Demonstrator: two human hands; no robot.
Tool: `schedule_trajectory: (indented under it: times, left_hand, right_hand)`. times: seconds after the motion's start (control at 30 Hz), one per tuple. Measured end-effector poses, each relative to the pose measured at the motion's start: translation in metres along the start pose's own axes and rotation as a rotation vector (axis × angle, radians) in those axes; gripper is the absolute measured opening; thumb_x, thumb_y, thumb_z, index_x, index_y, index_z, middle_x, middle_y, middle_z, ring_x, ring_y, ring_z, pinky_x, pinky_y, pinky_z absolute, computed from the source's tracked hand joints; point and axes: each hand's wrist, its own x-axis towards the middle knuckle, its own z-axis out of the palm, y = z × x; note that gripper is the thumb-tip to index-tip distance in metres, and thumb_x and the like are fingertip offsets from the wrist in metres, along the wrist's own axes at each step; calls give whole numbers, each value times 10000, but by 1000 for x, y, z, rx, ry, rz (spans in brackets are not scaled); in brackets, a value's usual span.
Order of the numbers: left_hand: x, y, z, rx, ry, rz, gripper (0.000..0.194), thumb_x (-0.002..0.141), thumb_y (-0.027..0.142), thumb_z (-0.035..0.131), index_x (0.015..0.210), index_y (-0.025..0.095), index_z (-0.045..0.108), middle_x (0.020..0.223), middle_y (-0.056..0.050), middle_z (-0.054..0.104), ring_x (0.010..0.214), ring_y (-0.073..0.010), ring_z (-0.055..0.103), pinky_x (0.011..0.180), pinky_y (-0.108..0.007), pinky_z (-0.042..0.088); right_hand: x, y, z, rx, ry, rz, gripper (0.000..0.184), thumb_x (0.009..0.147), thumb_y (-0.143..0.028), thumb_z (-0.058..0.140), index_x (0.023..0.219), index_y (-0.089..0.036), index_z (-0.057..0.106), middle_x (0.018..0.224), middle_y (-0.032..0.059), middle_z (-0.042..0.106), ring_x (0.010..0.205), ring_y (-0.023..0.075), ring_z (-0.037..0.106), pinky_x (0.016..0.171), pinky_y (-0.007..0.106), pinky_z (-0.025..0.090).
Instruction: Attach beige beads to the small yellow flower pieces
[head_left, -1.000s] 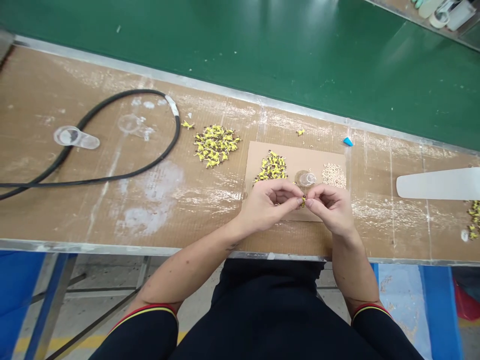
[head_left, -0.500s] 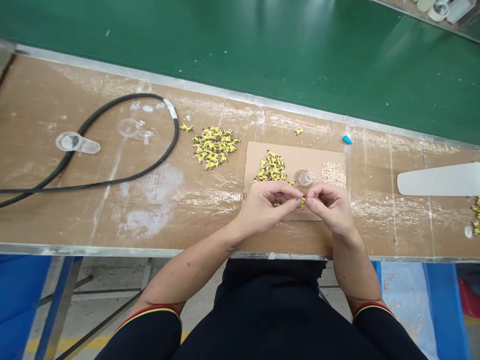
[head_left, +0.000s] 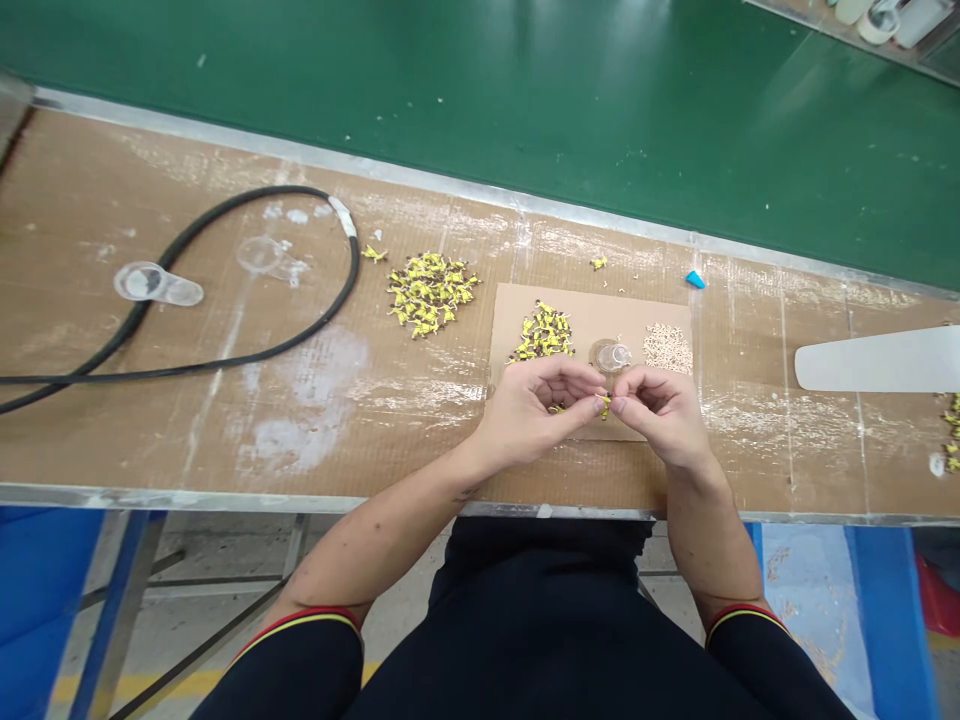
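My left hand (head_left: 536,405) pinches a tiny yellow figure (head_left: 604,406) between thumb and fingers, low over a cardboard sheet (head_left: 585,305). Fingertips of my right hand (head_left: 664,412) are closed at the figure's right side; whatever small part they grip is too small to make out. Just beyond the fingertips stands a small clear cup (head_left: 613,356). Behind my left hand lies a pile of yellow figures with dark ends (head_left: 544,332). Small pale beige pieces (head_left: 667,347) are heaped behind my right hand.
A larger heap of yellow figures (head_left: 431,292) lies left of the sheet. Farther left are a looped black cable (head_left: 259,357) and a clear plastic scoop (head_left: 159,285). A blue cone-shaped piece (head_left: 695,280) and a long white object (head_left: 874,360) are rightward. A green surface (head_left: 480,100) runs behind.
Both hands stay nearly in place around the figure. The left fingers have lifted slightly away from the thumb. The bits on the green surface have shifted left.
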Motion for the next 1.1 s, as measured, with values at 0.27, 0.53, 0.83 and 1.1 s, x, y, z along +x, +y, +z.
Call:
schedule_trajectory:
  times: [0.27, 0.53, 0.83, 1.1]
  left_hand:
    - [0, 2, 0, -31, 8, -30, 254, 792, 322, 877, 904, 152, 724, 825, -65, 804, 736, -153, 783, 691, -224, 657]
    - [1, 1, -1, -42, -2, -31, 280, 801, 364, 877, 905, 156, 721, 833, -65, 803, 749, -162, 789, 703, -245, 668]
    - [0, 0, -1, -44, -10, -17, 255, 805, 329, 874, 910, 153, 722, 834, -62, 804, 749, -151, 786, 724, -235, 663]
    - [0, 0, -1, 50, -20, 63, 181, 849, 289, 824, 939, 155, 742, 891, -76, 815, 812, -162, 794, 791, -258, 668]
  right_hand:
    - [-3, 1, -2, -6, -2, -19, 318, 789, -469, 827, 666, -214, 683, 524, -36, 488, 485, 99, 375, 435, 245, 299]
    - [-4, 3, -3, -6, 1, -24, 320, 801, -478, 825, 675, -219, 686, 524, -38, 474, 489, 104, 380, 441, 252, 307]
    - [-2, 2, -1, -15, -4, -19, 314, 804, -468, 814, 666, -219, 682, 521, -44, 454, 488, 100, 363, 441, 250, 293]
    - [-1, 2, -1, -7, -5, 5, 347, 795, -505, 820, 662, -218, 677, 543, -28, 485, 527, 117, 413, 458, 254, 324]
